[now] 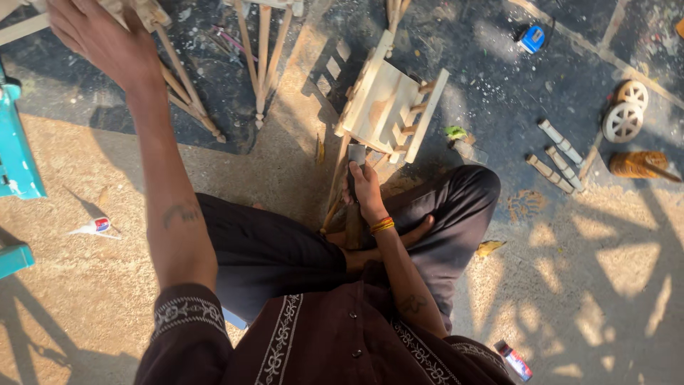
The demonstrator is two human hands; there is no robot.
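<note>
1. Wooden slatted frame (390,107) sits on the floor at 12 o'clock of my lap.
2. Right hand (365,187) grip pinches a grey block (356,154) at its lower edge.
3. Left hand (100,36) at 10 o'clock, on wooden sticks (187,96); grip state unclear.

On the floor lie two wooden wheels (627,108), three short wooden pegs (557,155), one slatted wooden frame (390,105), one blue tape measure (531,38) and two small tubes (95,227).

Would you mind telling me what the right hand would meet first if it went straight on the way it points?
Probably the slatted wooden frame: the right hand, gripping a grey block, points up at its lower edge, though depth is unclear.
</note>
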